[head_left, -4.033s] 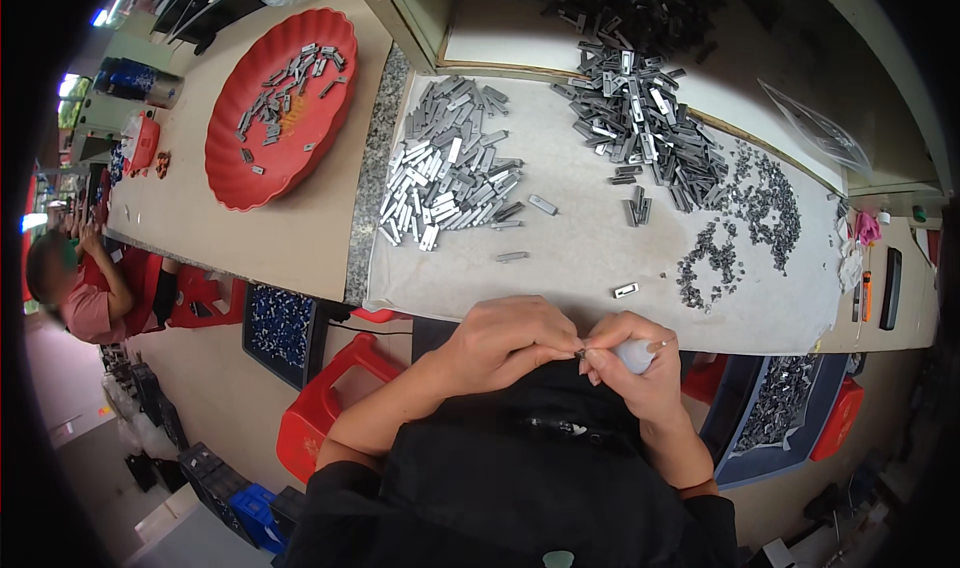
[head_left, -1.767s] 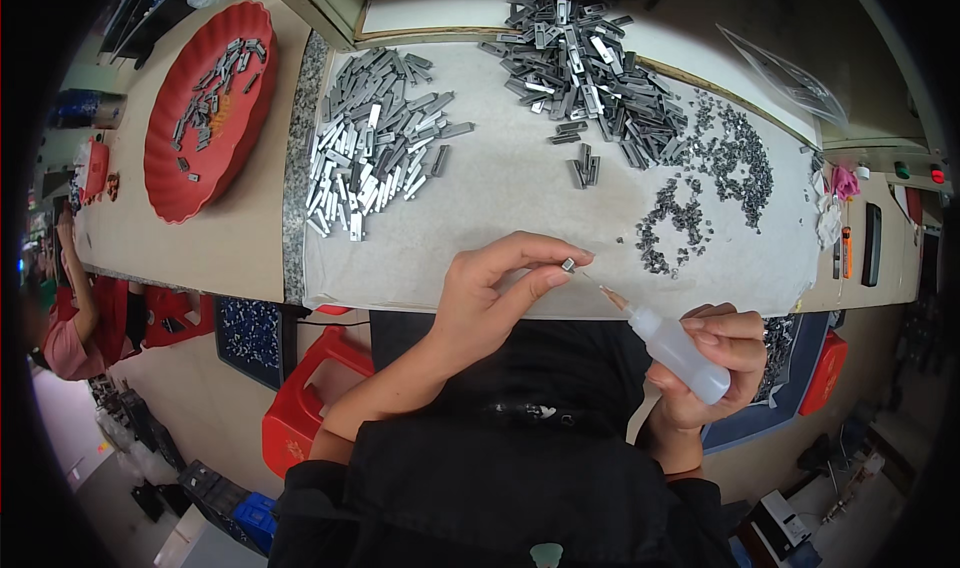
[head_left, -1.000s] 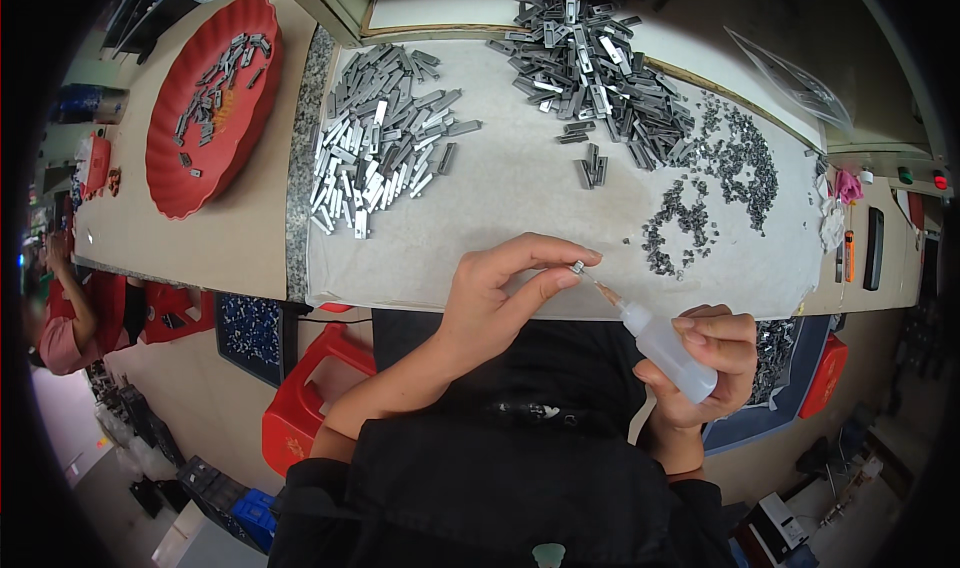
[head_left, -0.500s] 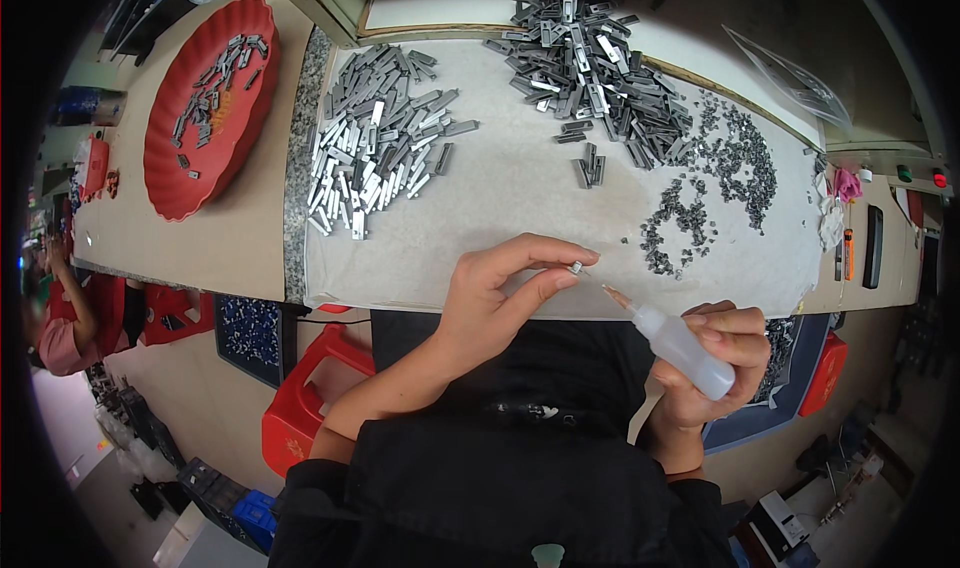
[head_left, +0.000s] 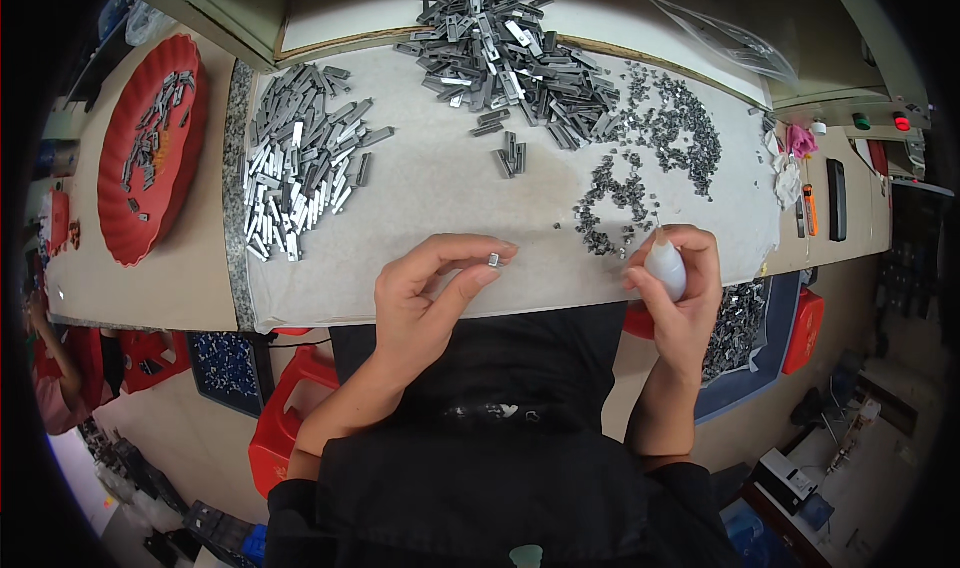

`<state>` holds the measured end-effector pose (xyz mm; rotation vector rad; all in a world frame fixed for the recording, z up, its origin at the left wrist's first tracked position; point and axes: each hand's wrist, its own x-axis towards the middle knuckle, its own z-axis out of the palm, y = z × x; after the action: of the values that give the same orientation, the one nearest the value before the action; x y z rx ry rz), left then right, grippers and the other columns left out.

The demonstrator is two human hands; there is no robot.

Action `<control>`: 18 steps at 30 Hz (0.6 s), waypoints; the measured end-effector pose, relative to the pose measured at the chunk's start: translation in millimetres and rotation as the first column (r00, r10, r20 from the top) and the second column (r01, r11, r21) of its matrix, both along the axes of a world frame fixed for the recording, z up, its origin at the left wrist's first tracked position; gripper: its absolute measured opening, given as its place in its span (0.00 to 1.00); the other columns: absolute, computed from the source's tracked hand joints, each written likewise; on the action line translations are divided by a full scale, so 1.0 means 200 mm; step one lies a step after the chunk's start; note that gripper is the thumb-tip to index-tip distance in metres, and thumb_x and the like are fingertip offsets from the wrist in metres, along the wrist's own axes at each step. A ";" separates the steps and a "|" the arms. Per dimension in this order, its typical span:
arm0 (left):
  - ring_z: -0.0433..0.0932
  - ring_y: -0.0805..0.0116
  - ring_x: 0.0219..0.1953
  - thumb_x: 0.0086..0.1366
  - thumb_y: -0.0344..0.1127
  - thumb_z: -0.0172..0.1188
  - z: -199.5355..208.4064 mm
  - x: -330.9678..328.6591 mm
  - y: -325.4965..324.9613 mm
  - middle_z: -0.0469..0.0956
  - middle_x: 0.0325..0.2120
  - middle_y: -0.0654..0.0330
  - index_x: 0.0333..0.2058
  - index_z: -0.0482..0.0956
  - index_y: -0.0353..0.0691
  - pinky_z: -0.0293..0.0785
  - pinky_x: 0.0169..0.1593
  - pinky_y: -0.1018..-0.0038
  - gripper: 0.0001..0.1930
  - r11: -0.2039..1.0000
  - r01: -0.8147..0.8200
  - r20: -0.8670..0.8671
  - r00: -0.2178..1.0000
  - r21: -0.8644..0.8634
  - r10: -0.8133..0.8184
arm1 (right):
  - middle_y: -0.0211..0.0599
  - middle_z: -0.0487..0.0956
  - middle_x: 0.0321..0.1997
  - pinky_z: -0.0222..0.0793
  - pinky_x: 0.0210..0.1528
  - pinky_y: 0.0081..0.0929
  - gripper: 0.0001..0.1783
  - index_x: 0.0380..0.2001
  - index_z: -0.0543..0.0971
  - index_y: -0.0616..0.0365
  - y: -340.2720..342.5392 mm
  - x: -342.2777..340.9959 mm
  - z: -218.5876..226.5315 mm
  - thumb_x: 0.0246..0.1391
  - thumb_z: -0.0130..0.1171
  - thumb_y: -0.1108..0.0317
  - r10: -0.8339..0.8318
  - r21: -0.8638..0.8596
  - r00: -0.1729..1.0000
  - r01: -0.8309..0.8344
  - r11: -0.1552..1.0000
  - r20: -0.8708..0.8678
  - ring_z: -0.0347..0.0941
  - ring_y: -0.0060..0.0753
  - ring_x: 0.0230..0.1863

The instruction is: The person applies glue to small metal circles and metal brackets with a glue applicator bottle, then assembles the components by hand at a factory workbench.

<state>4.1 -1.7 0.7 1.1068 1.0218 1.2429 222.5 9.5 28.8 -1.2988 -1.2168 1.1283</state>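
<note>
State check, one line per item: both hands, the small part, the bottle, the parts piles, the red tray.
left hand: pinching small metal part between thumb and fingers
right hand: gripping white squeeze bottle, nozzle up, apart from the part
silver bar pile: loose on white mat
dark clip pile: heaped
red tray: holds a few parts

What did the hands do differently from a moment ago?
The right hand swung the small squeeze bottle away from the tiny metal piece, off to the right and upright, nozzle up. The left hand still pinches that piece in the same spot. The piles of metal parts and the red tray lie unchanged.
</note>
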 end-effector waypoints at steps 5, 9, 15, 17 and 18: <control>0.74 0.66 0.38 0.55 0.20 0.51 -0.01 0.00 -0.02 0.75 0.33 0.50 0.35 0.71 0.27 0.69 0.45 0.74 0.08 0.999 0.036 -0.101 0.994 0.033 -0.033 | 0.36 0.70 0.26 0.64 0.28 0.22 0.12 0.28 0.72 0.61 0.08 -0.13 -0.02 0.35 0.59 0.79 0.071 0.119 0.814 -0.170 0.978 0.576 0.70 0.32 0.26; 0.74 0.66 0.39 0.54 0.19 0.51 -0.01 -0.01 -0.04 0.75 0.33 0.50 0.36 0.72 0.28 0.69 0.45 0.74 0.09 0.995 0.052 -0.129 0.991 0.083 -0.041 | 0.39 0.70 0.25 0.64 0.26 0.27 0.11 0.26 0.73 0.61 0.10 -0.14 0.00 0.33 0.58 0.80 0.083 0.123 0.729 -0.225 0.967 0.679 0.69 0.41 0.24; 0.76 0.67 0.33 0.51 0.22 0.57 -0.02 0.00 -0.05 0.77 0.30 0.56 0.32 0.76 0.33 0.70 0.37 0.79 0.08 0.990 -0.006 -0.141 0.990 0.140 0.026 | 0.39 0.70 0.23 0.64 0.25 0.25 0.08 0.25 0.74 0.61 0.13 -0.09 0.02 0.35 0.59 0.77 0.029 0.133 0.751 -0.154 0.979 0.659 0.69 0.39 0.23; 0.76 0.67 0.33 0.50 0.22 0.57 -0.02 -0.01 -0.05 0.77 0.30 0.56 0.32 0.76 0.34 0.70 0.37 0.79 0.08 0.986 0.001 -0.180 0.983 0.165 0.030 | 0.38 0.70 0.23 0.64 0.24 0.25 0.08 0.24 0.74 0.61 0.12 -0.12 0.01 0.35 0.59 0.76 0.083 0.117 0.721 -0.224 0.968 0.688 0.69 0.39 0.22; 0.76 0.67 0.33 0.50 0.22 0.57 -0.02 -0.01 -0.05 0.77 0.30 0.56 0.32 0.76 0.34 0.70 0.37 0.79 0.08 0.986 0.000 -0.179 0.983 0.164 0.030 | 0.38 0.70 0.23 0.64 0.24 0.25 0.08 0.24 0.74 0.61 0.11 -0.15 0.01 0.35 0.59 0.76 0.084 0.116 0.720 -0.225 0.968 0.689 0.69 0.39 0.22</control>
<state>2.2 -11.2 -3.0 1.3614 1.0801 1.2734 191.9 32.3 30.8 -1.5358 -1.9596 0.6071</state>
